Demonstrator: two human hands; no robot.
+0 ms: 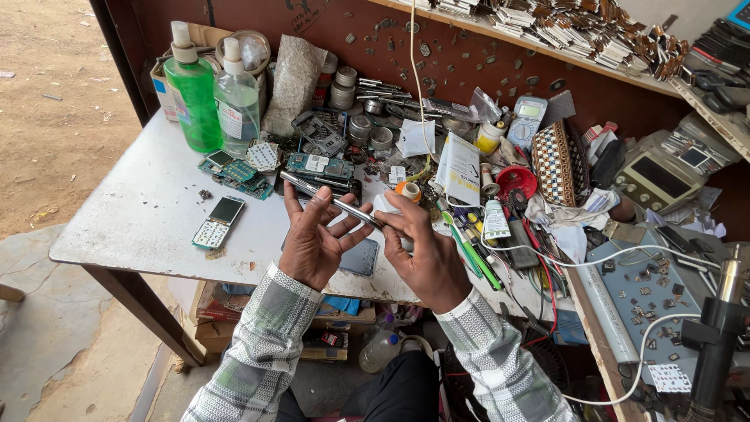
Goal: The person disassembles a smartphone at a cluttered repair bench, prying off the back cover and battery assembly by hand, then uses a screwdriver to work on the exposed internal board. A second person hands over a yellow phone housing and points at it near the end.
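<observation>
Could slip: tweezers (332,202) long and thin, pinched only at the near end by the right hand (426,254), far tip reaching out over the circuit boards (316,166). Could drop onto the boards or the phone (219,221) on the surface (141,211) if the pinch loosens. Could also prick the left hand (316,238), since the shaft crosses just above its spread fingers and seems to touch the fingertips. Hard to tell whether anything small sits in the tip; if so, likely lost among the clutter on a fumble.

Crowded all round: cables (547,262) trailing by the right wrist, tube (495,219) and pens (467,246) just beside it, tape roll (408,190) right behind the knuckles. Could snag a cable or knock the tube with a careless sweep of the right arm. Bottles (211,98) well apart at the far left, out of reach of any such sweep.

Left hand: wide open, palm up and toward the face, fingers fanned, gripping nothing, only brushing the tweezers near mid-shaft. Right hand: narrowed to a pinch, thumb and forefinger closed on the tweezers' near end, other fingers curled under, a bit of white just behind them, unclear whether held. Both hands raised above the near edge of the surface, tweezers slanting up and left between them.
</observation>
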